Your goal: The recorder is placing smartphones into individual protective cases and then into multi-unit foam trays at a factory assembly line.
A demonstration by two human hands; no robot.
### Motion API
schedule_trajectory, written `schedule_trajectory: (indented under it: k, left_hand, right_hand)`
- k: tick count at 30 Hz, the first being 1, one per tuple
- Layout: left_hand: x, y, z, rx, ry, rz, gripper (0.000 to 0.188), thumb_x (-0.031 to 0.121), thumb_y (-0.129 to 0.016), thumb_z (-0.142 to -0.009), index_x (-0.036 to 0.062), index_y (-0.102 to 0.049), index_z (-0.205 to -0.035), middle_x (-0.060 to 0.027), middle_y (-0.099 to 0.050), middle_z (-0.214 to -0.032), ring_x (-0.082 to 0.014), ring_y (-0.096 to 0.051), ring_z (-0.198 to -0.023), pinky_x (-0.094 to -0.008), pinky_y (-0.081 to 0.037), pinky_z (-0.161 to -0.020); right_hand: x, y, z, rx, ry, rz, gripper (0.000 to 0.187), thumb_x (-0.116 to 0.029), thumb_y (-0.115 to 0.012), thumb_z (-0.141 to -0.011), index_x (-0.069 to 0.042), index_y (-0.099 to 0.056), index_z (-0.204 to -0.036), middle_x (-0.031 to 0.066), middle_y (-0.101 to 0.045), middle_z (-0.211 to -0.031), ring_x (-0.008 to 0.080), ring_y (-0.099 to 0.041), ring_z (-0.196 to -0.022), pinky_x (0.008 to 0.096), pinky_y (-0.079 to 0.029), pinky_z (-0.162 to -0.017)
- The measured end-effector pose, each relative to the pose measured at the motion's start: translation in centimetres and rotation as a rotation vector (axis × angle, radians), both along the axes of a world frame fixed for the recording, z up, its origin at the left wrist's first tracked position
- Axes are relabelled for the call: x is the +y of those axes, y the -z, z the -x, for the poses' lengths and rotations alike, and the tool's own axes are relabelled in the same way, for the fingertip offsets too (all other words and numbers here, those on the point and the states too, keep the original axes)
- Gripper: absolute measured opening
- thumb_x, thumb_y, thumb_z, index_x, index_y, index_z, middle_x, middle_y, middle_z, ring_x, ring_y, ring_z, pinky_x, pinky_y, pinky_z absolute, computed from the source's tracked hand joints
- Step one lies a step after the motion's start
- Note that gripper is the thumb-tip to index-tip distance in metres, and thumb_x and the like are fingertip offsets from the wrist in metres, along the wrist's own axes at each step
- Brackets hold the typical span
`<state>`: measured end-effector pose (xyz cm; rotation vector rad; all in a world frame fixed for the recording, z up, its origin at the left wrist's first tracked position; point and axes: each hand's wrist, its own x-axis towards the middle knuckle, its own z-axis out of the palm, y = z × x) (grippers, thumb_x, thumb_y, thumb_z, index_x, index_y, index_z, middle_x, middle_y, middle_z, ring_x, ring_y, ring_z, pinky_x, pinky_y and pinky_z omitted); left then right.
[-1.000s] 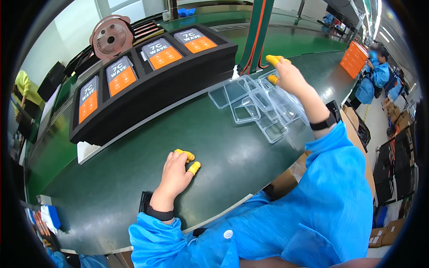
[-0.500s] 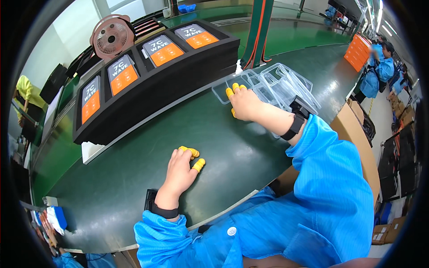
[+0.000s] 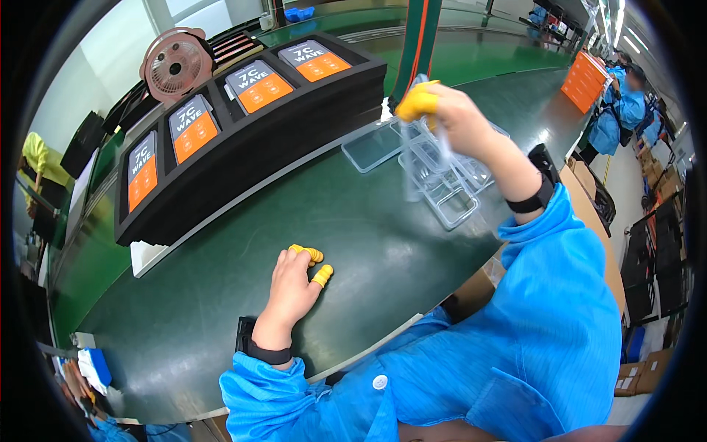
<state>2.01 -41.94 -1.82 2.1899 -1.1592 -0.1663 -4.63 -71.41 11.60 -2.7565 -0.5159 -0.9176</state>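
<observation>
My right hand [image 3: 458,121] is raised over the far right of the green work surface [image 3: 353,258], its fingertips in yellow finger cots. It pinches a thin, clear plastic case [image 3: 412,173], which hangs down and is blurred by motion. Below and behind it lies a loose pile of similar clear rectangular cases [image 3: 455,206]. One more clear case [image 3: 370,149] lies flat at the pile's left, near the black holder. My left hand [image 3: 291,287] rests low on the surface, thumb and fingers apart, with yellow cots and nothing in it.
A long black holder [image 3: 250,147] carries several grey-and-orange boxes in its slots. Behind it stands a pink fan [image 3: 175,65]. A green post [image 3: 418,44] rises behind the pile. Orange cartons [image 3: 585,81] and a person in blue [image 3: 624,107] are at far right.
My right hand has lifted off the pile, moving right and up with a clear case in its fingers. The pile's cases have shifted. My left hand stays almost where it was.
</observation>
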Motion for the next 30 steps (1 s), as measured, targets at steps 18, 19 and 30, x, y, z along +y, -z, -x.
schedule_trajectory:
  k: [18,19,30]
  left_hand:
    - [0.0,-0.2,0.1,0.052,-0.018,-0.038,0.021,0.012,-0.063,-0.071,0.0009,-0.055,-0.086,-0.0121,-0.052,-0.088,-0.0279,-0.047,-0.086,-0.0350,-0.040,-0.074]
    - [-0.1,-0.1,0.0,0.055,-0.014,-0.027,0.021,0.012,-0.063,-0.071,0.0008,-0.055,-0.086,-0.0121,-0.053,-0.088,-0.0280,-0.047,-0.086,-0.0350,-0.040,-0.074]
    - [0.1,-0.1,0.1,0.032,-0.014,-0.017,0.021,0.013,-0.063,-0.071,0.0012,-0.055,-0.086,-0.0119,-0.053,-0.088,-0.0280,-0.047,-0.086,-0.0352,-0.040,-0.076]
  right_hand:
    - [-2.6,6.4,5.8,0.207,0.386,0.080,0.056,-0.021,-0.062,-0.071,-0.004,-0.041,-0.120,0.0179,-0.036,-0.126,0.0310,-0.036,-0.115,0.0416,-0.029,-0.095]
    - [-1.8,7.3,5.7,0.256,0.415,0.216,0.056,-0.023,-0.062,-0.070,-0.005,-0.042,-0.119,0.0172,-0.036,-0.126,0.0298,-0.036,-0.115,0.0438,-0.028,-0.094]
    - [-4.7,7.4,2.5,0.227,0.715,0.147,0.023,-0.018,-0.063,-0.065,-0.008,-0.061,-0.085,0.0110,-0.055,-0.103,0.0277,-0.049,-0.099,0.0424,-0.030,-0.093]
